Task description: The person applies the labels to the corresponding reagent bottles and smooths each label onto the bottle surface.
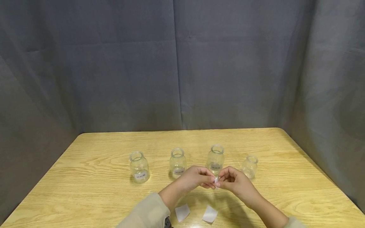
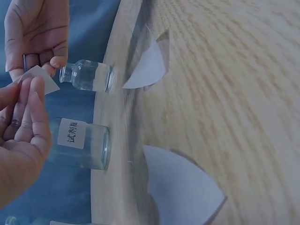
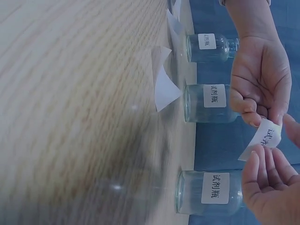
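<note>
Both hands meet over the table in front of the glass jars. A small white label with dark handwritten-style characters is stretched between them. My left hand pinches one side of it with thumb and fingers; my right hand pinches the other side. Just behind the hands stands a labelled glass jar. A smaller glass jar is to the right, partly behind the right hand. Further left are two more labelled jars, one in the middle and one at the far left.
Two white paper pieces lie near the front of the wooden table, one on the left and one on the right. In the left wrist view their edges curl up. Grey cloth hangs behind the table and at both sides.
</note>
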Demonstrator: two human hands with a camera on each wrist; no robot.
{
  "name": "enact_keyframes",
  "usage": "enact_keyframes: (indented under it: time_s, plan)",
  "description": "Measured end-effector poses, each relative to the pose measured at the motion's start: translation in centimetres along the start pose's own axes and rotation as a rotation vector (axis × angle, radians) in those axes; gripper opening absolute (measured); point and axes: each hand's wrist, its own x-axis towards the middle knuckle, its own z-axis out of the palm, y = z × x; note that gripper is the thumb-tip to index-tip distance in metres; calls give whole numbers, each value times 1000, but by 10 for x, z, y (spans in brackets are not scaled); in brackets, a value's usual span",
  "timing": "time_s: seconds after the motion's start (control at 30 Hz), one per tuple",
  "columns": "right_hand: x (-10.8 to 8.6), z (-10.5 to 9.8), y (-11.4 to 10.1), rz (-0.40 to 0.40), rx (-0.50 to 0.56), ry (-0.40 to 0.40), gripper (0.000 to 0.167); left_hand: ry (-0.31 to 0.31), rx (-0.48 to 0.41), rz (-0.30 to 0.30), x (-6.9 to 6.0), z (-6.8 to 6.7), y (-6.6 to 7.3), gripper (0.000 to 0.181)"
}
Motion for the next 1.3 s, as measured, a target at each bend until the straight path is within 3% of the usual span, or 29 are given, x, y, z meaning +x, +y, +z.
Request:
enact_keyframes:
  time_s: [0.43,0.7,0.83,1.03,1.3]
  plan:
    - [-3,1,-2,-13,-17,-48,34,-34,41,0,-1,4,3,15]
    - [-3,-3,2,-21,3,-59,24,-11,22,4,0,4,0,15]
    - [-5,-5,4,-25,1,-40,24,21,9,-1,-1,5,-2,14]
    - [-10,-13,7,-45,-24,-42,25,124,-18,-23,0,7,-5,11]
    - [-19,-28,12,-44,-9,-136,27,160,-28,-47,0,10,-10,9]
